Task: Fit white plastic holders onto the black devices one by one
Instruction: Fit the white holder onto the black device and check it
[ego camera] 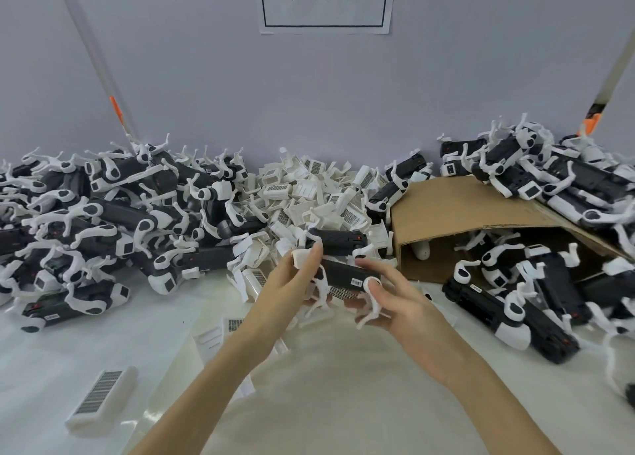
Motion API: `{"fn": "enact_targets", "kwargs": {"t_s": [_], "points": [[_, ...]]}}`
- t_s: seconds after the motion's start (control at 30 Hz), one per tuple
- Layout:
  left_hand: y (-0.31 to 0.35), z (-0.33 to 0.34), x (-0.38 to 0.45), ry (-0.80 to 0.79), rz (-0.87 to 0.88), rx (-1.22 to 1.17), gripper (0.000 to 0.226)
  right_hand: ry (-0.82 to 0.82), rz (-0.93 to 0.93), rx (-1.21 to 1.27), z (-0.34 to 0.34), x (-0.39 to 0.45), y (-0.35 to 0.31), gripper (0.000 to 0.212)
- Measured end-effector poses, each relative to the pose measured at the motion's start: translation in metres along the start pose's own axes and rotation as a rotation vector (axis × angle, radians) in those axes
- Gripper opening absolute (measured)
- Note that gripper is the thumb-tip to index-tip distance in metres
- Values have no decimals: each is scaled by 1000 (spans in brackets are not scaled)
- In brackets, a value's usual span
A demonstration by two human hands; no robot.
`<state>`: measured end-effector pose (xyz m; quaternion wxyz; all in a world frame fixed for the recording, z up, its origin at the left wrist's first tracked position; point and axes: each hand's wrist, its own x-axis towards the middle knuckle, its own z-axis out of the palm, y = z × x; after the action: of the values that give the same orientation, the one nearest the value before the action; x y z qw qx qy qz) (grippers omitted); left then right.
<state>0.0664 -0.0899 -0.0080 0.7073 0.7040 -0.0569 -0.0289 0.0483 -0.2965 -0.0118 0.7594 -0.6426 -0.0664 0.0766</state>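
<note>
Head view: one black device (347, 277) held above the table's (343, 386) middle. Left hand (295, 276) fingers curled round its white end; right hand (388, 300) fingers spread, pinching its other end. White holder heap (309, 193) behind, by the wall; cardboard box (446, 221) right.
</note>
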Motion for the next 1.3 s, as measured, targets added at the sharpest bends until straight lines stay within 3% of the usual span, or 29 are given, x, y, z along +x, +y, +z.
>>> {"fn": "enact_targets", "kwargs": {"t_s": [0.17, 0.33, 0.43, 0.53, 0.6, 0.67, 0.73, 0.8, 1.0, 1.1, 1.3], "points": [[0, 7, -5, 147, 107, -9, 51, -49, -302, -323, -5, -2, 4, 60], [4, -2, -4, 404, 361, -117, 57, -139, -400, -676, 9, -5, 18, 76], [6, -13, -1, 437, 428, -132, 61, -113, -510, -743, 15, -2, 25, 57], [5, -13, 0, 434, 405, -146, 61, 128, -580, -732, 5, 2, 23, 38], [5, -10, -1, 418, 393, -122, 59, 345, -545, -877, -7, 5, 23, 33], [4, -8, -2, 397, 385, -109, 57, 479, -366, -1095, -19, 7, 25, 31], [3, -5, -3, 381, 366, -98, 56, 473, -120, -1258, -27, 7, 24, 40], [3, -3, -3, 361, 351, -79, 56, 418, -21, -1335, -29, 8, 26, 51], [1, -1, -4, 344, 341, -24, 58, 520, -226, -998, -24, 11, 23, 19], [0, 2, -5, 333, 309, -30, 58, 548, -318, -719, -21, 10, 18, 14], [-1, 15, -12, 249, 218, -69, 56, 328, -203, -164, -5, 10, 15, 17]]}}
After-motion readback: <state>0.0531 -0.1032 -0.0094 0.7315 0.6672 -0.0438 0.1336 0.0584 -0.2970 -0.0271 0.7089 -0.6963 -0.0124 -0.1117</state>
